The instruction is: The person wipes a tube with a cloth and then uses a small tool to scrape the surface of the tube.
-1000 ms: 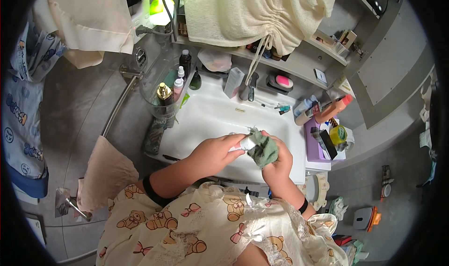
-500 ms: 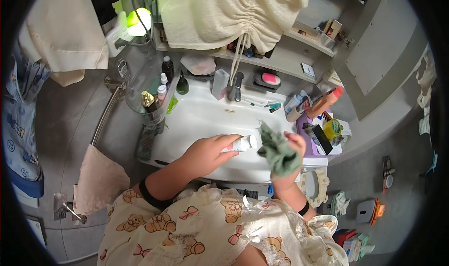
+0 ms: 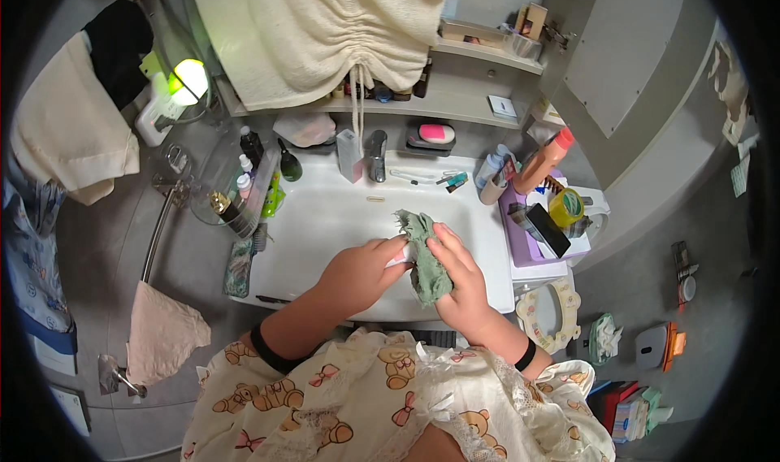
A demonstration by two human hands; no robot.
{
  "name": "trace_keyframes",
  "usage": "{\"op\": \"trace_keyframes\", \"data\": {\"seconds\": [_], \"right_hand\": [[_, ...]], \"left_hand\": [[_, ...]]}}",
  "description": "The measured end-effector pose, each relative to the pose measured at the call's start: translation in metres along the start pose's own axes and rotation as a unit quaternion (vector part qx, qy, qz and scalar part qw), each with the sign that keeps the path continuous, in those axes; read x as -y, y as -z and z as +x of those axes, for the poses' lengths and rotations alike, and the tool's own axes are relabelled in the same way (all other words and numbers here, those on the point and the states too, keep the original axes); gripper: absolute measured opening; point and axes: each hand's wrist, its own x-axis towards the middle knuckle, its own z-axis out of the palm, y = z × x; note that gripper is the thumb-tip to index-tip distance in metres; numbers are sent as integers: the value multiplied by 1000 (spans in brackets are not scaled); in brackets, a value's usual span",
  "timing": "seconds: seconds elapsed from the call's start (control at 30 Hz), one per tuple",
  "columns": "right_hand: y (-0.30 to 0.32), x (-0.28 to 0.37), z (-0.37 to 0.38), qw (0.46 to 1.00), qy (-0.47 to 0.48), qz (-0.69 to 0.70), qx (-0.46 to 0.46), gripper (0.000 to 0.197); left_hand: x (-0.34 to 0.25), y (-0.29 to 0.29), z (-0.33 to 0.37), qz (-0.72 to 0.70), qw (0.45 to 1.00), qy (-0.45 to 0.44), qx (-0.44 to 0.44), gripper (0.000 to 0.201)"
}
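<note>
A crumpled green cloth [image 3: 424, 255] is held above the front half of a white washbasin [image 3: 325, 218], pinched between both hands. The right hand [image 3: 459, 279] is closed on it, fingers laid along its right side with the thumb behind; the cloth hangs loose below the grip. The left hand [image 3: 357, 271] meets the cloth's left edge with curled fingers, and something small and white shows at its fingertips; I cannot tell what it is, nor whether that hand grips the cloth or only touches it.

In my judgement the loose lower end could slip from the fingers and drop into the basin, since most of the fabric dangles free. The small white item might fall too, toward the drain or the floor. An elbow swinging right could knock things off the crowded purple tray [image 3: 520, 242] just beside the basin.

The basin is smooth, with a metal tap [image 3: 377, 155] at the back and a pink soap [image 3: 436, 133] on a ledge behind. Bottles [image 3: 244, 177] stand on a glass shelf to the left, above a towel rail [image 3: 158, 234] with a beige cloth [image 3: 162, 340] draped on it. An orange bottle [image 3: 546, 160] and a yellow tape roll [image 3: 566, 208] sit to the right. A cream garment [image 3: 325, 31] hangs overhead. The floor is grey tile, with a child's toilet seat [image 3: 552, 316] lying on it
</note>
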Motion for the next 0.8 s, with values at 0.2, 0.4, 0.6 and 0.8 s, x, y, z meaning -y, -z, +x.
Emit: {"op": "trace_keyframes", "data": {"seconds": [0.2,0.4,0.6,0.8], "right_hand": [[11,-19,-1,996,-47,35,-71,50],[20,-36,-12,989,-89,52,-104,44],[29,-42,-7,996,-70,49,-39,52],[40,-47,-4,990,-100,97,4,54]], "left_hand": [[1,-20,14,-35,999,1,25,34],[-10,-28,25,-88,993,53,53,38],[-11,-35,33,-63,993,56,82,38],[-14,-40,38,-9,997,42,63,36]]}}
